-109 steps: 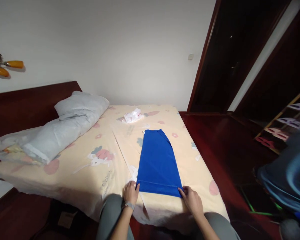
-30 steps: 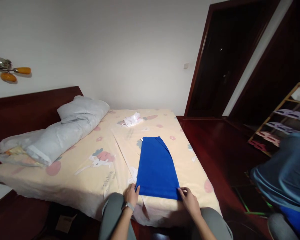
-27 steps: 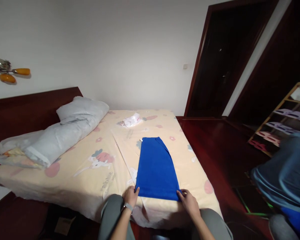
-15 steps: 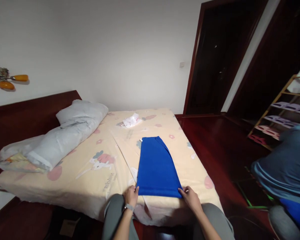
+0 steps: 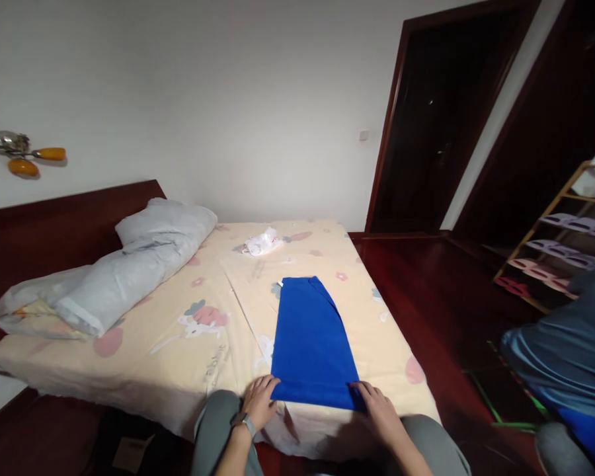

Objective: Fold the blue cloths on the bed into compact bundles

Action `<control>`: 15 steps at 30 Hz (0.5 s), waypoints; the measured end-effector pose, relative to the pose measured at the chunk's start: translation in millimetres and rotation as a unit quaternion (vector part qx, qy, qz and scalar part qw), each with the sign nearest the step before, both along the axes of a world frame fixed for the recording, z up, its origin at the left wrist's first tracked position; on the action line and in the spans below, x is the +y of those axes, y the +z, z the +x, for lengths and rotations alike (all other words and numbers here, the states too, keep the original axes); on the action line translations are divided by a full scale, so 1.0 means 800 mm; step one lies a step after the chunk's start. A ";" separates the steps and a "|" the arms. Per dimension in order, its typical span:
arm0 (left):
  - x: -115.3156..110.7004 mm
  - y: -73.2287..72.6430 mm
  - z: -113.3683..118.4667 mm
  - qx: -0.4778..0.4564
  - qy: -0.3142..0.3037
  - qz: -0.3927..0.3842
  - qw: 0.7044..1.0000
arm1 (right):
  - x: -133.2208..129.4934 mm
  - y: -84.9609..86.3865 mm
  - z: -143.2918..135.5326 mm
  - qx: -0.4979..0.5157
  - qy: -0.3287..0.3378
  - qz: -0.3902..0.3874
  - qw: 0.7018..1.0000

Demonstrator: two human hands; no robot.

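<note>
A blue garment (image 5: 311,344) lies folded lengthwise on the bed (image 5: 188,330), narrow end away from me. My left hand (image 5: 258,403) pinches its near left corner at the bed's front edge. At the near right corner my right hand (image 5: 381,413) grips the hem. A watch sits on my left wrist. Both hands rest low on the sheet, fingers closed on the cloth.
A rolled grey duvet and pillow (image 5: 114,264) lie along the bed's left side by the dark headboard. A crumpled white item (image 5: 262,242) sits at the far end. Another person in blue (image 5: 565,357) is at the right, near a shoe rack (image 5: 560,258) and a dark doorway.
The garment and my hands stay in place at its near corners; my fingers have slid a little along the hem. The view has shifted slightly.
</note>
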State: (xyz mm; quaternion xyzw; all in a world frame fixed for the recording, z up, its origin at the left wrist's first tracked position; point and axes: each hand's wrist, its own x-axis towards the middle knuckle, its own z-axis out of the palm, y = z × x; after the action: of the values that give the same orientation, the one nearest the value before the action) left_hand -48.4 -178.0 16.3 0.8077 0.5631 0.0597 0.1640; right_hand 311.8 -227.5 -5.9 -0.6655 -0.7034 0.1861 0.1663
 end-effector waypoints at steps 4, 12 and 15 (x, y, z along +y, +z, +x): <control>0.018 -0.014 -0.007 -0.079 0.028 0.008 0.996 | 0.013 0.001 0.004 0.074 -0.040 -0.010 0.996; 0.057 -0.026 0.004 -0.163 0.139 0.002 0.977 | 0.041 0.001 0.009 0.091 -0.103 -0.027 0.990; 0.070 -0.025 0.013 -0.169 0.166 0.007 0.972 | 0.056 0.001 0.008 0.084 -0.125 -0.027 0.988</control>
State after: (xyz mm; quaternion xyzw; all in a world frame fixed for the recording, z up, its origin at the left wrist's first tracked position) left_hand -38.3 -122.2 -4.0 0.6826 0.6527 0.2257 0.2389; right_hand 318.6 -182.3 -5.2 -0.7344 -0.5932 0.2378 0.2286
